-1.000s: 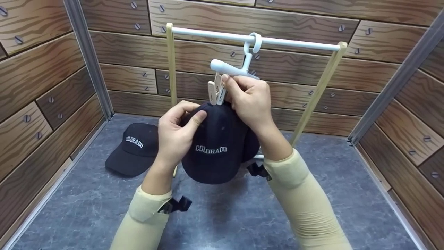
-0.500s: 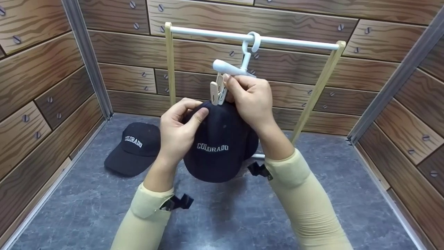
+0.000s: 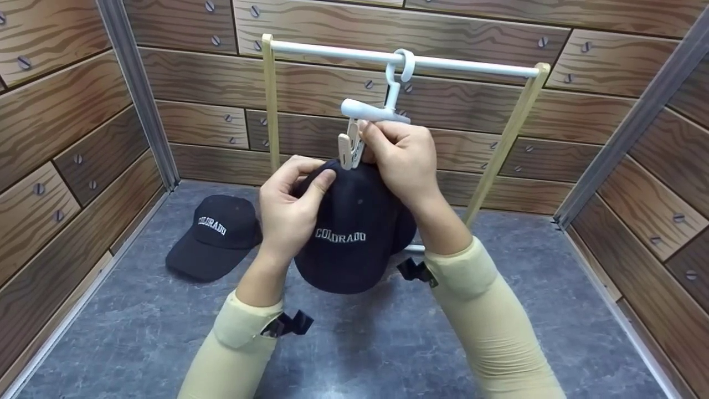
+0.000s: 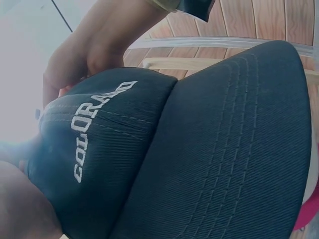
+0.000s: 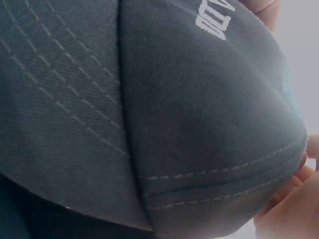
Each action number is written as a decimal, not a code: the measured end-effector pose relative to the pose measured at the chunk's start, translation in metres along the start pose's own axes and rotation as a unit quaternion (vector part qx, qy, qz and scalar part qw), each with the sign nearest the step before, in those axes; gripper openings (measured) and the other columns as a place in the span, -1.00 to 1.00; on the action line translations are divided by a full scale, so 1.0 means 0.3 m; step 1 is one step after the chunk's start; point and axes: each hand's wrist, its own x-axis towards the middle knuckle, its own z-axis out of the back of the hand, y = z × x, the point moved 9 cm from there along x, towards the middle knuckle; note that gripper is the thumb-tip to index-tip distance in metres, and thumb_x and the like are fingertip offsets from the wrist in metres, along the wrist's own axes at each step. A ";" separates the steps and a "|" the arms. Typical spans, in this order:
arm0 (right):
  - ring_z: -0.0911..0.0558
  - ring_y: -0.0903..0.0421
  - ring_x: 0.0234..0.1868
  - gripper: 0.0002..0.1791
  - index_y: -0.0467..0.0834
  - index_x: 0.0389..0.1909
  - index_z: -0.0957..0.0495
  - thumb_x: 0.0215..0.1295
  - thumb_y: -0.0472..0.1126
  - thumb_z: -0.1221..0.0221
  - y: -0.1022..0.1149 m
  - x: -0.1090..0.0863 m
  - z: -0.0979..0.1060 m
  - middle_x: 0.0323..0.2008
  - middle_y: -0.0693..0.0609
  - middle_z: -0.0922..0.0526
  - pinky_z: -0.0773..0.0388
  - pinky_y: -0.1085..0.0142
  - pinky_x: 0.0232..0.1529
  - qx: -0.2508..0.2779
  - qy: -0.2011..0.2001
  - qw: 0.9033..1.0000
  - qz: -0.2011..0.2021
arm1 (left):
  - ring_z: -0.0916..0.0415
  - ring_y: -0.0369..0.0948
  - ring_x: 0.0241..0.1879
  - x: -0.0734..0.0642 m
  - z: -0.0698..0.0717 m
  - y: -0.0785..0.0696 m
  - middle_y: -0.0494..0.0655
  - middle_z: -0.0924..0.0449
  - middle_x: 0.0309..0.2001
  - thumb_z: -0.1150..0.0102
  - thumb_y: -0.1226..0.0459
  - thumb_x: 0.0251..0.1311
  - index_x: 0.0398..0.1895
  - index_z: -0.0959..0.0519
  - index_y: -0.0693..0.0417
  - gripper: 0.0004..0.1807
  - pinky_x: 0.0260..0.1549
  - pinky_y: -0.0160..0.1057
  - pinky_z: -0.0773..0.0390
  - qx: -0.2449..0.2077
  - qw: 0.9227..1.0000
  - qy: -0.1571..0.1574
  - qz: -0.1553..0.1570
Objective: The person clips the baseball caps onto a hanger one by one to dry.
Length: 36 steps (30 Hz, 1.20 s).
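Note:
A dark navy baseball cap (image 3: 343, 260) with white COLORADO lettering is held up beneath a white hanger (image 3: 368, 111), brim down. My left hand (image 3: 288, 213) pinches the top left of its crown, thumb in front. With its thumb and fingers, my right hand (image 3: 407, 163) grips a beige clip (image 3: 350, 145) under the hanger bar. The clip's lower end meets the crown's top; whether it bites the fabric cannot be told. Lettering and brim fill the left wrist view, where the cap (image 4: 224, 134) partly hides both hands. Part of the right hand (image 5: 289, 204) shows beyond the crown in the right wrist view.
A second COLORADO cap (image 3: 213, 238) lies on the grey floor (image 3: 138, 332) at left. The hanger hooks over the white rail (image 3: 332, 51) of a wooden rack (image 3: 507, 144). Another dark rounded shape (image 3: 407, 224) shows behind the held cap. Wood-patterned walls (image 3: 327, 22) enclose the space.
Both hands keep their holds. The left hand, cap and clip have shifted slightly to the right in the head view, while the background has drifted slightly left.

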 end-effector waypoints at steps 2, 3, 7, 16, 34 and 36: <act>-0.48 0.25 -0.60 -0.51 -0.17 -0.70 -0.68 0.53 -0.16 -0.36 -0.001 0.000 0.002 -0.73 0.19 -0.54 -0.32 0.40 -0.53 -0.002 0.000 1.000 -0.001 | -0.76 -0.08 -0.33 -0.002 -0.001 0.000 -0.09 -0.78 -0.21 -0.51 0.47 0.35 -0.16 -0.80 0.22 -0.93 -0.24 -0.21 -0.74 0.006 1.000 -0.007 -0.002; -0.47 0.25 -0.59 -0.51 -0.16 -0.70 -0.68 0.53 -0.17 -0.36 -0.001 0.000 0.003 -0.73 0.19 -0.53 -0.31 0.40 -0.53 -0.002 -0.001 1.000 -0.003 | -0.76 -0.08 -0.32 -0.004 -0.002 0.000 -0.10 -0.78 -0.21 -0.51 0.47 0.35 -0.17 -0.81 0.20 -0.93 -0.24 -0.21 -0.74 0.010 1.000 -0.012 -0.002; -0.44 0.26 -0.59 -0.54 -0.11 -0.70 -0.68 0.50 -0.20 -0.35 -0.006 -0.001 0.009 -0.73 0.23 -0.51 -0.27 0.40 -0.53 -0.001 -0.004 1.000 -0.009 | -0.76 -0.09 -0.31 -0.010 -0.006 0.003 -0.13 -0.79 -0.20 -0.51 0.46 0.36 -0.18 -0.82 0.15 -0.92 -0.24 -0.21 -0.74 0.022 0.999 -0.026 -0.003; -0.32 0.27 -0.61 -0.53 -0.06 -0.74 -0.61 0.47 -0.22 -0.33 -0.013 -0.005 0.015 -0.73 0.26 -0.39 -0.14 0.39 -0.56 -0.003 -0.003 1.000 0.005 | -0.72 -0.12 -0.37 -0.009 -0.010 0.003 -0.11 -0.78 -0.25 -0.51 0.43 0.37 -0.19 -0.80 0.21 -0.96 -0.28 -0.24 -0.71 0.034 0.998 -0.054 -0.001; -0.42 0.27 -0.56 -0.66 -0.20 -0.47 -0.78 0.56 -0.16 -0.34 -0.014 -0.018 0.018 -0.63 0.21 -0.52 -0.28 0.42 -0.53 0.030 0.020 0.999 0.025 | -0.71 -0.11 -0.41 -0.022 -0.039 -0.003 -0.09 -0.77 -0.24 -0.47 0.39 0.42 -0.16 -0.79 0.24 -0.94 -0.34 -0.25 -0.70 0.016 0.999 -0.046 0.012; -0.41 0.26 -0.56 -0.67 -0.21 -0.47 -0.76 0.56 -0.17 -0.33 -0.021 -0.022 0.019 -0.62 0.21 -0.51 -0.27 0.42 -0.53 0.041 0.019 0.999 0.023 | -0.71 -0.11 -0.39 -0.026 -0.045 0.001 -0.09 -0.77 -0.22 -0.47 0.37 0.43 -0.15 -0.79 0.24 -0.93 -0.32 -0.25 -0.71 0.016 0.999 -0.039 0.015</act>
